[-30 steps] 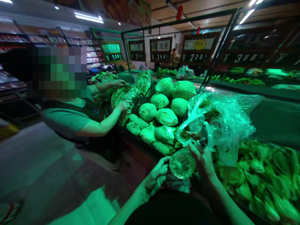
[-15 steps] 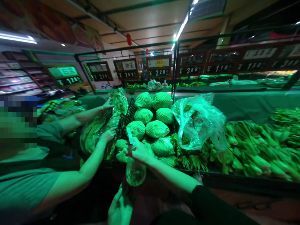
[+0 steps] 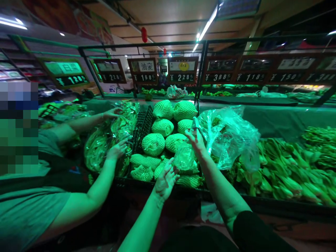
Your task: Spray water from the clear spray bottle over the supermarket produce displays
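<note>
Green light washes the stall in the feed I'm working from. At 12 o'clock, the right hand I'm driving has its fingers raised and seems to pinch the neck of a clear plastic bottle, though the grip is hard to make out. The bottle's body sits just beside the left hand, which is spread open, palm up, and apparently not touching it. Below them lie foam-netted heads of cabbage, with a black plastic crate tilted at their edge. A crumpled clear plastic bag lies at 1 o'clock on pak choi. At 9 o'clock, a co-worker's hands press on bagged greens.

A narrow pinch worries me most: if it slips, the bottle could drop onto the rounded heads and roll off. A careless reach could also snag the bag or knock those heads loose.
</note>
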